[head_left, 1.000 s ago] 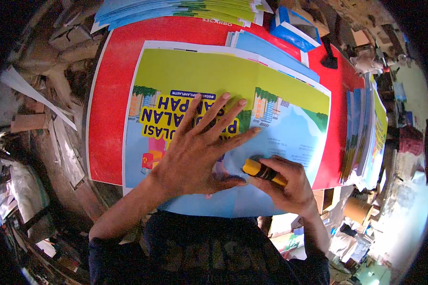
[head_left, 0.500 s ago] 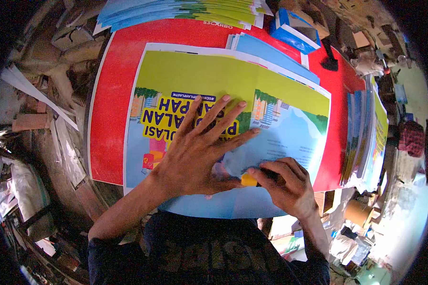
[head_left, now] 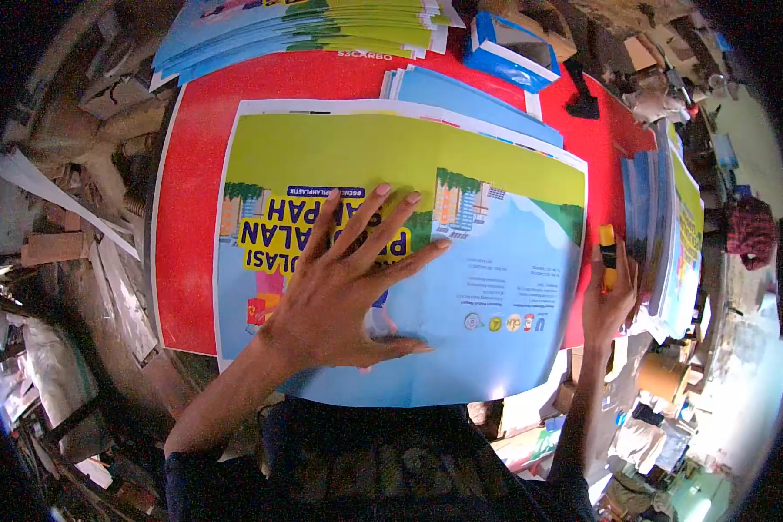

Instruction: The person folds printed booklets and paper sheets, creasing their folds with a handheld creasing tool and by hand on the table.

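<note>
A large printed sheet (head_left: pixel 505 365), green above and pale blue below with upside-down lettering, lies in front of me with a crease down its middle. My left hand (head_left: pixel 344 291) rests on its left half, fingers spread and palm down, covering part of the lettering. Just past the sheet's right edge, my right hand (head_left: pixel 607 309) is closed around a small yellow-and-black tool (head_left: pixel 608 237), whose yellow end sticks up above the fingers. The red tabletop (head_left: pixel 187 209) shows around the sheet.
Stacked printed sheets (head_left: pixel 313 43) lie at the far edge. More blue sheets (head_left: pixel 474 103) peek out behind the large one. A blue-and-white box (head_left: pixel 513 65) stands at the back, near a black object (head_left: pixel 583 106). Another stack of prints (head_left: pixel 670 226) is at the right.
My right hand has moved right with the yellow-and-black tool, from the sheet's crease to beyond its right edge. The left hand stays spread on the sheet. The view has shifted slightly.
</note>
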A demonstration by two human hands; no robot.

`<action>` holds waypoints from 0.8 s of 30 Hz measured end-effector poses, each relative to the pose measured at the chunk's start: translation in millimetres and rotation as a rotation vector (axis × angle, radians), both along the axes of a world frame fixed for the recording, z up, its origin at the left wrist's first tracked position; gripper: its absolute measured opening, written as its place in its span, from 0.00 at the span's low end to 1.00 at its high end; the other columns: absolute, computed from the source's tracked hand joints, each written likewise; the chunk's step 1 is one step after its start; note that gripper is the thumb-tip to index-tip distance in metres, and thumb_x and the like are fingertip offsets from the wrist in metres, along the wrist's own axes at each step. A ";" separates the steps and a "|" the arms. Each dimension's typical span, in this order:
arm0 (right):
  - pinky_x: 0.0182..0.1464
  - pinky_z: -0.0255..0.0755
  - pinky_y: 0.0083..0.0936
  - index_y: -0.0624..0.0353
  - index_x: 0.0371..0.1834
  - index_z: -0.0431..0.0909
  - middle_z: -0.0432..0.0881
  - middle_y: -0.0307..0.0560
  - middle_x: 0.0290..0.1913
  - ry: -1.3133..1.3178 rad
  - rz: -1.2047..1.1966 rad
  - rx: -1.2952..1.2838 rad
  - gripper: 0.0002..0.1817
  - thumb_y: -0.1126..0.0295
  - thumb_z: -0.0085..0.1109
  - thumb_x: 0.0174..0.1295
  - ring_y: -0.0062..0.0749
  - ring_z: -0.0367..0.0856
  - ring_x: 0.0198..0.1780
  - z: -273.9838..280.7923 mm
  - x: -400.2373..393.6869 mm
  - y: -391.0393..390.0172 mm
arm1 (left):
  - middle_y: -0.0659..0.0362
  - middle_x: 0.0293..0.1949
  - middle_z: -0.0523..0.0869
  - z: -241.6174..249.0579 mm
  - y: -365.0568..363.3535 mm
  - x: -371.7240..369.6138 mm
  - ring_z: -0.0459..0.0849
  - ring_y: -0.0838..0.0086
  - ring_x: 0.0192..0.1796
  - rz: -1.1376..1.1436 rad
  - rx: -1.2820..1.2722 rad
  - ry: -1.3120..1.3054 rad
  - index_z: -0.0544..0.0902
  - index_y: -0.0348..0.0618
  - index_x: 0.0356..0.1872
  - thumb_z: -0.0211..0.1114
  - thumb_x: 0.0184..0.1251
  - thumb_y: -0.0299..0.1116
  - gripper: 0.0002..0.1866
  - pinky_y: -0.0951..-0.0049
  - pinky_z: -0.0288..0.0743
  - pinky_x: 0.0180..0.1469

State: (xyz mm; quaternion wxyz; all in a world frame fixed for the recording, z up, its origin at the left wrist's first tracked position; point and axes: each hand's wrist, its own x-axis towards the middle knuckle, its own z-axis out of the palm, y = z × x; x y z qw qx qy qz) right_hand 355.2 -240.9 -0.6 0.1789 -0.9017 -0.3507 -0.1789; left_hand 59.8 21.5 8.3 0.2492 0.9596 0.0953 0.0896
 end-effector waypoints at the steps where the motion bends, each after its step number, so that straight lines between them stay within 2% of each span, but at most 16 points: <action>1: 0.54 0.79 0.44 0.68 0.61 0.81 0.85 0.58 0.53 -0.068 0.006 -0.034 0.20 0.67 0.67 0.71 0.56 0.84 0.52 -5.4 10.0 -4.7 | 0.51 0.84 0.56 0.5 0.0 0.1 0.48 0.52 0.86 0.000 0.001 0.019 0.73 0.66 0.77 0.71 0.52 0.74 0.50 0.36 0.36 0.84; 2: 0.54 0.79 0.44 0.68 0.61 0.81 0.85 0.58 0.53 -0.065 0.003 -0.033 0.20 0.67 0.67 0.71 0.56 0.84 0.52 -9.9 13.1 -10.9 | 0.51 0.84 0.56 0.5 -0.3 0.0 0.48 0.52 0.86 -0.004 0.002 0.022 0.73 0.66 0.77 0.71 0.52 0.74 0.50 0.36 0.36 0.84; 4: 0.55 0.79 0.44 0.64 0.60 0.83 0.85 0.56 0.55 -0.330 0.029 -0.275 0.17 0.70 0.67 0.71 0.55 0.84 0.53 -4.4 7.1 -6.9 | 0.50 0.84 0.57 -0.6 -1.2 0.2 0.50 0.48 0.86 0.005 0.026 0.012 0.72 0.68 0.78 0.71 0.49 0.76 0.53 0.35 0.37 0.83; 5: 0.55 0.79 0.44 0.64 0.60 0.83 0.85 0.56 0.55 -0.326 0.028 -0.275 0.17 0.70 0.67 0.71 0.55 0.84 0.53 -1.2 -1.8 -4.2 | 0.50 0.84 0.57 -1.1 -1.1 -0.2 0.50 0.48 0.86 0.003 0.026 0.016 0.72 0.68 0.78 0.71 0.49 0.76 0.53 0.35 0.37 0.83; 7: 0.60 0.76 0.42 0.61 0.61 0.85 0.86 0.54 0.51 0.007 0.324 0.038 0.18 0.76 0.66 0.68 0.48 0.83 0.53 23.7 -47.6 23.5 | 0.50 0.84 0.57 -1.0 -1.0 -0.2 0.51 0.48 0.85 -0.001 0.053 0.014 0.73 0.67 0.78 0.71 0.48 0.77 0.54 0.36 0.37 0.84; 8: 0.58 0.80 0.39 0.56 0.55 0.87 0.84 0.49 0.59 0.236 0.517 -0.062 0.19 0.81 0.69 0.60 0.46 0.84 0.54 27.7 -59.9 23.1 | 0.50 0.84 0.57 0.2 -1.5 0.1 0.51 0.48 0.85 -0.012 0.058 0.022 0.73 0.67 0.78 0.71 0.48 0.77 0.54 0.36 0.37 0.84; 9: 0.58 0.81 0.36 0.54 0.55 0.89 0.84 0.46 0.59 0.345 0.789 0.025 0.23 0.83 0.69 0.54 0.43 0.84 0.56 24.1 -79.8 35.7 | 0.51 0.84 0.56 1.6 -1.5 1.3 0.49 0.50 0.86 -0.011 0.050 0.041 0.72 0.67 0.78 0.72 0.47 0.76 0.54 0.36 0.36 0.83; 10: 0.59 0.81 0.36 0.52 0.56 0.89 0.84 0.43 0.58 0.461 0.948 0.001 0.26 0.83 0.70 0.52 0.43 0.83 0.58 28.5 -96.2 49.7 | 0.51 0.84 0.56 2.9 -1.3 2.7 0.47 0.51 0.86 -0.008 0.043 0.055 0.72 0.67 0.78 0.73 0.47 0.75 0.54 0.35 0.35 0.83; 12: 0.67 0.78 0.40 0.49 0.66 0.83 0.80 0.44 0.64 0.425 1.173 -0.158 0.30 0.70 0.64 0.55 0.45 0.80 0.64 27.1 -108.0 66.9 | 0.51 0.84 0.56 4.4 -1.0 2.5 0.48 0.51 0.86 -0.015 0.039 0.058 0.71 0.67 0.78 0.74 0.45 0.76 0.56 0.35 0.35 0.83; 15: 0.69 0.77 0.41 0.48 0.69 0.79 0.79 0.45 0.65 0.317 1.267 -0.288 0.32 0.67 0.60 0.56 0.46 0.78 0.66 13.1 -106.8 84.4 | 0.51 0.84 0.56 1.5 0.9 -0.5 0.48 0.51 0.86 -0.012 0.025 0.033 0.70 0.67 0.79 0.75 0.42 0.76 0.58 0.35 0.34 0.83; 17: 0.47 0.84 0.35 0.60 0.49 0.86 0.84 0.46 0.50 0.286 1.361 -0.079 0.24 0.72 0.69 0.44 0.43 0.84 0.50 13.1 -103.1 98.0 | 0.50 0.84 0.56 0.9 1.2 -0.3 0.48 0.50 0.86 -0.020 -0.001 0.013 0.69 0.67 0.79 0.76 0.41 0.76 0.59 0.34 0.34 0.83; 18: 0.47 0.84 0.35 0.60 0.49 0.86 0.84 0.46 0.50 0.282 1.366 -0.081 0.24 0.72 0.69 0.44 0.43 0.84 0.50 9.9 -101.5 97.5 | 0.50 0.84 0.56 2.0 1.4 0.1 0.48 0.50 0.86 -0.015 0.002 0.010 0.69 0.67 0.79 0.76 0.41 0.76 0.59 0.34 0.34 0.83; 20: 0.70 0.77 0.43 0.53 0.64 0.80 0.78 0.49 0.62 0.260 1.377 -0.303 0.28 0.66 0.61 0.56 0.51 0.77 0.67 1.3 -99.2 89.3 | 0.50 0.84 0.55 3.3 1.8 1.7 0.48 0.49 0.86 -0.023 0.002 0.029 0.70 0.66 0.79 0.76 0.41 0.76 0.59 0.34 0.34 0.83; 24: 0.67 0.79 0.45 0.57 0.62 0.80 0.78 0.50 0.59 0.076 1.305 -0.389 0.27 0.66 0.65 0.56 0.52 0.78 0.64 1.4 -117.0 80.2 | 0.49 0.84 0.55 0.3 1.5 -0.4 0.49 0.49 0.86 -0.017 0.014 -0.008 0.70 0.65 0.79 0.76 0.40 0.76 0.60 0.35 0.34 0.83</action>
